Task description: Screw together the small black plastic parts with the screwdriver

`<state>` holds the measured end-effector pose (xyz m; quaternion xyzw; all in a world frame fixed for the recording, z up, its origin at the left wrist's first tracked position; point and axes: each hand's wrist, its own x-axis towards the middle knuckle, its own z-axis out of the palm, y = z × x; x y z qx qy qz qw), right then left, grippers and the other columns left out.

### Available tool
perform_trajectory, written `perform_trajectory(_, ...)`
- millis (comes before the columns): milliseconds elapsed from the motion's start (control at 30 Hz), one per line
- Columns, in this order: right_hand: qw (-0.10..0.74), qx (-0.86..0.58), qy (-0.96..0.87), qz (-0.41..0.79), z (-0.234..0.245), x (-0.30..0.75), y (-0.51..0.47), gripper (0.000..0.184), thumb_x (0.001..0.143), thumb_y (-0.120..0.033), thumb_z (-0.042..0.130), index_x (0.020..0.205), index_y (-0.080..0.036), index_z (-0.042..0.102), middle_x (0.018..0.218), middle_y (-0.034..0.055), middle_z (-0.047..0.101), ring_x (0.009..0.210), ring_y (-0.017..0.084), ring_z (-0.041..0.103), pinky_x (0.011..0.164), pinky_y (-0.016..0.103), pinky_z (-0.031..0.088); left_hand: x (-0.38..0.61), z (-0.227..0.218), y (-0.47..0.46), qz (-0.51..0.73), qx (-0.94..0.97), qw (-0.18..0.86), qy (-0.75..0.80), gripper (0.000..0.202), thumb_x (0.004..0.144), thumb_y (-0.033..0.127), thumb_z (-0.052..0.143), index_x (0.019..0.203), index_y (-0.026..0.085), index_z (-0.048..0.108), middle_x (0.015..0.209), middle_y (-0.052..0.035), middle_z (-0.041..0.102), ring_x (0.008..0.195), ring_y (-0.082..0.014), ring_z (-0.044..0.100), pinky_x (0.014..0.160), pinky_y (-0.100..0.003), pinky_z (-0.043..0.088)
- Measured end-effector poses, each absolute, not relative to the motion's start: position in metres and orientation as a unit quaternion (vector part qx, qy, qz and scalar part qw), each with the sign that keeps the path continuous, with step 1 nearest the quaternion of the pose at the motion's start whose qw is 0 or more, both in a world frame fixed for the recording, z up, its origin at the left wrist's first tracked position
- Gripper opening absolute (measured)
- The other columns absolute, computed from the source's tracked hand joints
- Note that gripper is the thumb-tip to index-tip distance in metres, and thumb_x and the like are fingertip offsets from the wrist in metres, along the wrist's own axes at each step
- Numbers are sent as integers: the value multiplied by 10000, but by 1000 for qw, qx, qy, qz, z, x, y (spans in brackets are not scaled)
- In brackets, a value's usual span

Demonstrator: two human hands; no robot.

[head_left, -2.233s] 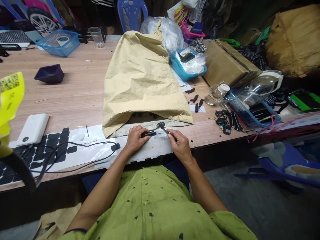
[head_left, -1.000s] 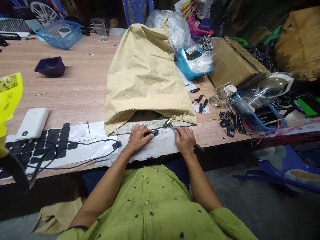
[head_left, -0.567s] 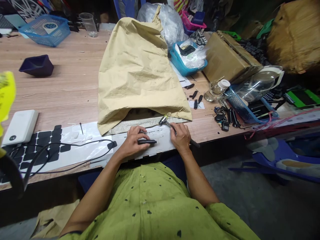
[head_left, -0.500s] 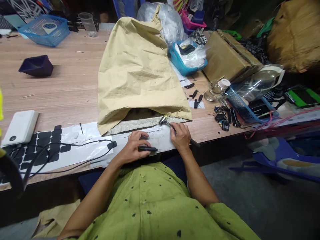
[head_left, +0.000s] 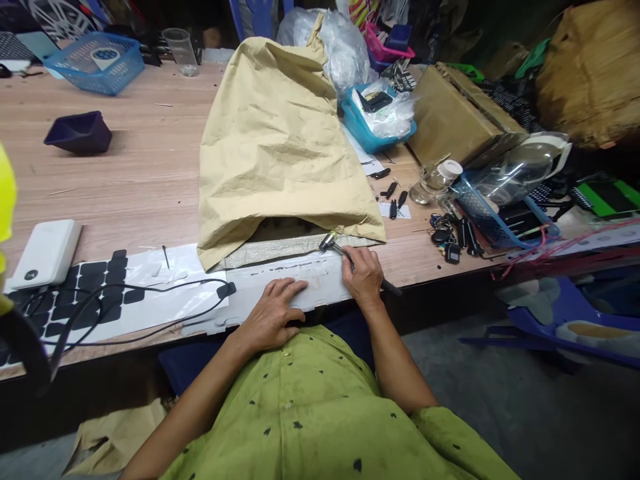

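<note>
My right hand (head_left: 363, 275) is closed on a small hammer (head_left: 331, 244). Its metal head rests at the far edge of a white sheet (head_left: 320, 273), and its dark handle sticks out past my wrist. My left hand (head_left: 273, 313) lies flat with fingers stretched on the near edge of that sheet, right above my green shirt. The black rod-shaped piece it held earlier is not visible. A large crumpled brown paper bag (head_left: 280, 147) lies just behind both hands on the wooden table (head_left: 135, 180).
Left of my hands are a black cable (head_left: 150, 293), a sheet of black keys (head_left: 90, 287) and a white power bank (head_left: 45, 253). To the right lie small black parts (head_left: 450, 240), a bottle (head_left: 435, 183), blue baskets (head_left: 370, 137) and a cardboard box (head_left: 460, 120).
My left hand drew the black rod back from the sheet's middle to the table edge, then flattened; the rod is gone from sight. The hammer hand stayed nearly still.
</note>
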<state>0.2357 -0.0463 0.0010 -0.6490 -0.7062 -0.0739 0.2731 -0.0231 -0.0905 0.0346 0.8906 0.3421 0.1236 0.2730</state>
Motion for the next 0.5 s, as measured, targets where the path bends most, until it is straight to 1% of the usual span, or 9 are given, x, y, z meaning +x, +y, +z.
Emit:
perform_trajectory(67,277,-652,-702,-69,1,235,-46,267,953,-201,508,1108,-229,724,940,95,655,862,254,534,802,369,439,-24,37,-83,150,878,293,347,138,769,324,801,901,283,799,1466,-74,556,1322,-366,466,1103,-549,387)
perform_trajectory(133,283,-654,-698,-66,0,235,-46,269,952,-197,501,1101,-223,723,935,98,656,861,257,530,796,372,436,-23,39,-67,190,853,293,389,161,838,370,726,947,267,784,1327,-87,640,1219,-314,544,1045,-489,449)
perform_trajectory(200,286,-652,-699,-65,0,234,-45,267,949,-189,500,1092,-216,723,930,98,659,859,256,530,791,370,434,-20,43,-43,226,811,259,474,227,910,359,612,1034,242,762,1153,-90,697,1091,-275,597,963,-438,496)
perform_trajectory(267,286,-649,-702,-71,0,234,-45,261,947,-181,506,1085,-215,725,928,93,664,854,249,534,790,360,436,-14,48,-13,234,757,209,574,282,934,357,552,1074,213,749,1041,-94,713,994,-269,621,892,-412,516)
perform_trajectory(333,287,-644,-705,-79,0,234,-44,251,945,-178,516,1077,-215,727,924,86,666,848,241,537,789,350,438,-5,56,16,202,708,166,656,322,938,362,525,1082,179,748,1017,-121,722,988,-291,642,858,-398,522)
perform_trajectory(400,287,-642,-706,-83,-1,234,-44,249,942,-177,522,1080,-214,727,920,84,663,846,239,535,784,345,437,5,64,40,130,651,136,735,335,916,359,533,1044,148,761,1021,-164,733,1011,-337,665,846,-417,526)
perform_trajectory(500,291,-640,-706,-84,-2,233,-44,260,940,-167,517,1092,-211,725,913,83,657,841,238,526,778,343,434,16,71,59,44,608,139,781,328,829,269,589,1057,113,766,1043,-211,741,1052,-376,681,863,-438,530)
